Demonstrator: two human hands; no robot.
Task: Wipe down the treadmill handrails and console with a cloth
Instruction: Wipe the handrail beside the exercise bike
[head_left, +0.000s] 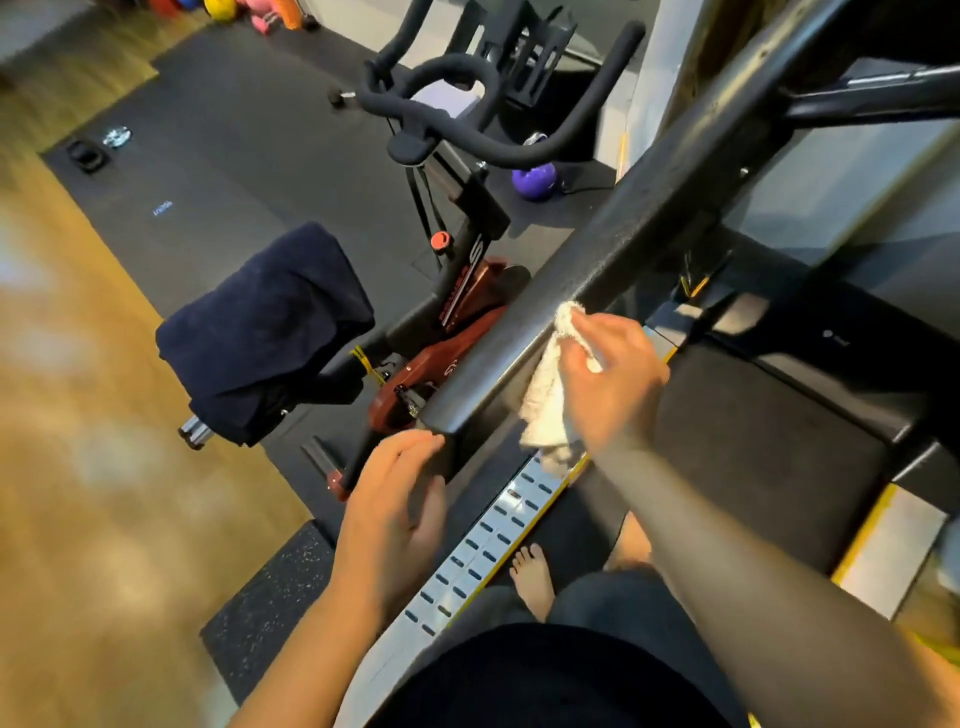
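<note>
A black treadmill handrail (587, 260) runs diagonally from the lower middle up to the top right. My right hand (613, 379) grips a white cloth (545, 400) and presses it against the rail's inner side, with the cloth's loose end hanging down. My left hand (395, 509) sits at the rail's near end, fingers relaxed and touching its tip. The treadmill belt (753, 447) lies below on the right. The console is out of view.
A spin bike (457, 291) stands just left of the rail, a dark towel (265, 327) draped over its seat. A purple kettlebell (535, 179) and small weights lie on the black mat. My bare foot (532, 577) rests beside the treadmill's perforated side rail (488, 551).
</note>
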